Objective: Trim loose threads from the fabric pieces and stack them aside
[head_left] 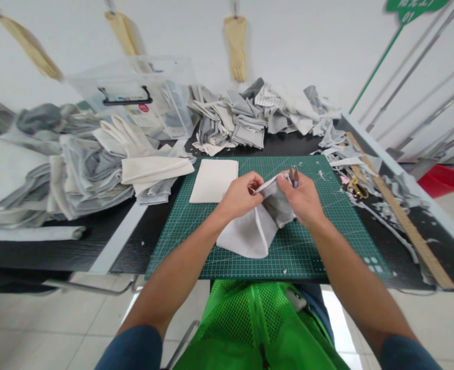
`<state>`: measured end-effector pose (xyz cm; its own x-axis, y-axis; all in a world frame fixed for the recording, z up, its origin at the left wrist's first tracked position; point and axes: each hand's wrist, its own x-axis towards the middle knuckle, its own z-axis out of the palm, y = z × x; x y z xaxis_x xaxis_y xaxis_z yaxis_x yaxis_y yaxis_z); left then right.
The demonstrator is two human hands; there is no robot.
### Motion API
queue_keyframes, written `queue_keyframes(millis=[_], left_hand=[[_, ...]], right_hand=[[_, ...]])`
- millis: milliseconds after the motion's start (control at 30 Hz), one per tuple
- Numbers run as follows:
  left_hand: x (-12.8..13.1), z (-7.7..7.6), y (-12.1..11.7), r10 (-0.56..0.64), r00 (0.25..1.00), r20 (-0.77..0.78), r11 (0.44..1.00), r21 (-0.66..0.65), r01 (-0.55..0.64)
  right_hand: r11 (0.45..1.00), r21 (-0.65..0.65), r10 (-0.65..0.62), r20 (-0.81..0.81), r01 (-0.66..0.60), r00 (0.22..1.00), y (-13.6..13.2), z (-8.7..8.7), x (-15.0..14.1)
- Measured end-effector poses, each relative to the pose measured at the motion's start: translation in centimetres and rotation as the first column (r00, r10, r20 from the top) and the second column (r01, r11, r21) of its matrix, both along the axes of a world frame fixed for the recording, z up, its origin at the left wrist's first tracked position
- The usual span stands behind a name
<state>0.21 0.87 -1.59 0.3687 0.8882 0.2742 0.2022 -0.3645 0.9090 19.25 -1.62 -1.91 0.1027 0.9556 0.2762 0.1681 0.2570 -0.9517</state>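
A piece of light grey fabric [246, 236] hangs between both hands above the green cutting mat, its lower part resting on the mat. My left hand [242, 195] is closed, pinching the fabric's upper edge with thumb and fingers. The other end of that edge is gripped by my right hand [302, 198], thumb on top. A small metal-tipped tool with a bit of blue, perhaps thread snips [294, 177], sticks up from my right hand; most of it is hidden. Behind my left hand, a cream folded cloth [213, 180] lies flat on the cutting mat [196, 246].
Piles of grey and cream cloth lie on the left [84, 174] and at the back [246, 113]. A clear plastic box [161, 110] stands at the back left. On the right are gold-handled scissors [357, 189], fabric scraps and a wooden ruler [407, 226].
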Motion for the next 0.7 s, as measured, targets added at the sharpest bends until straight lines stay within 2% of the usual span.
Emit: queue_keyframes(millis=[67,133,200,267,400,533,700], left_hand=[[-0.1,-0.1,0.1,0.086,0.991,-0.098,0.994,0.082,-0.078],[-0.2,-0.1,0.2,0.126,0.984,-0.125,0.988,0.110,-0.112],[-0.4,0.0,0.3,0.087,0.993,-0.079,0.995,0.051,-0.083],[-0.5,0.2,0.3,0.001,1.000,0.001,0.998,-0.057,0.000],[-0.3,0.4,0.2,-0.087,0.988,0.124,0.972,-0.208,0.112],[0.1,0.6,0.1,-0.038,0.981,0.188,0.958,-0.274,0.090],[0.0,0.9,0.2,0.064,0.976,0.209,0.968,-0.251,-0.010]], right_hand=[[0.997,0.054,-0.056,0.035,0.054,0.998,0.2,-0.2,-0.1],[0.992,0.091,-0.087,0.044,0.082,0.995,0.4,-0.3,-0.2],[0.987,0.116,-0.116,0.046,0.110,0.992,0.5,-0.3,-0.1],[0.982,0.125,-0.149,0.044,0.142,0.988,0.6,-0.1,0.2],[0.978,0.071,-0.196,-0.027,0.197,0.980,0.7,0.2,0.9],[0.991,0.015,-0.132,-0.122,0.135,0.984,0.7,0.2,1.2],[0.996,-0.071,-0.060,-0.198,0.047,0.978,0.8,-0.2,1.3]])
